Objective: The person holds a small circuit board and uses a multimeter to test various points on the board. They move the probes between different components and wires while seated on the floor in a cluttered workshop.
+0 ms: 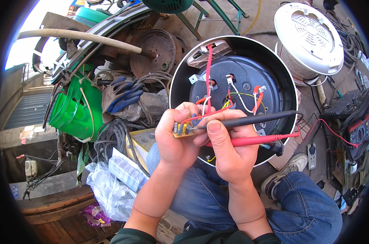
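Presently, your left hand is closed around a small yellowish circuit board, pinching it between thumb and fingers with its small components facing up. The board sits just in front of the open underside of a round appliance body, and red, white and yellow wires run from that dark base plate down to the board. Your right hand is clenched on two meter probes: the black probe lies under your thumb with its tip touching the board, and the red probe is held lower in the same fist, pointing the same way. Both probe leads trail off to the right, towards a dark multimeter with a red edge lying near the right rim.

To the upper right, a white round vented lid rests on the ground, well apart from your hands. On your left, a clear crumpled plastic bag lies beside a pale rectangular packet; a small purple wrapper sits below them. Further left stand a green plastic container and a blue-and-grey work glove on a heap of cables. Your knees, in blue jeans, are beneath the work.
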A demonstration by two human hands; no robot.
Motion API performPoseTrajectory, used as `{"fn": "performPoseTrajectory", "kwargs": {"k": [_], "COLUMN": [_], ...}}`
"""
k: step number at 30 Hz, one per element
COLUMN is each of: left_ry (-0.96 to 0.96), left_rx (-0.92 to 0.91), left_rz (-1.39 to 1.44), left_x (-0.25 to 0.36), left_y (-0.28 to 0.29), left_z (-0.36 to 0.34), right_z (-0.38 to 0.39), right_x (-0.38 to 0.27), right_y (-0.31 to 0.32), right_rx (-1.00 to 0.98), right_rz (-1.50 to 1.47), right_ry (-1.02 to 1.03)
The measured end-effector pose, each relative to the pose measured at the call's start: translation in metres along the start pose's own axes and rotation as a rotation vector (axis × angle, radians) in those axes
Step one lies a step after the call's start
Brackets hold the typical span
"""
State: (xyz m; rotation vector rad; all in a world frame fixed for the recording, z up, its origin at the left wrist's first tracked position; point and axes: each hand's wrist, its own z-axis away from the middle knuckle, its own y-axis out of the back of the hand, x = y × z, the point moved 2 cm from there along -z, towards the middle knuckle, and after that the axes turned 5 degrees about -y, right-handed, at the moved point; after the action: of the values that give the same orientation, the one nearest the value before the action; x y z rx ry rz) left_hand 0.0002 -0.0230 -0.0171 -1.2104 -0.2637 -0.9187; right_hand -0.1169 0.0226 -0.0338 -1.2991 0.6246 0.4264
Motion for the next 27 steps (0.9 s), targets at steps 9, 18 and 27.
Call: {"fn": "performPoseTrajectory", "kwargs": {"k": [9,18,27], "left_ry": [-0.084,-0.088,-0.1], "left_rx": [0.158,0.185,0.212], "left_rz": [-0.182,-0.25,-0.267], "left_x": [-0.0032,-0.0037,-0.0052], "left_y": [-0.0062,-0.0064,-0.0093], "left_z": [0.0032,0.0045,0.0053], "right_z": [-0.0032,-0.0051,-0.0057], "right_x": [-0.0049,-0.0036,-0.0021], "right_y": [0.0002,0.0051,0.0078], "right_rx": [-0.023,-0.049,-0.077], "right_rz": [0.157,0.158,0.187], "right_ry": [-0.039,-0.068,-0.055]}}
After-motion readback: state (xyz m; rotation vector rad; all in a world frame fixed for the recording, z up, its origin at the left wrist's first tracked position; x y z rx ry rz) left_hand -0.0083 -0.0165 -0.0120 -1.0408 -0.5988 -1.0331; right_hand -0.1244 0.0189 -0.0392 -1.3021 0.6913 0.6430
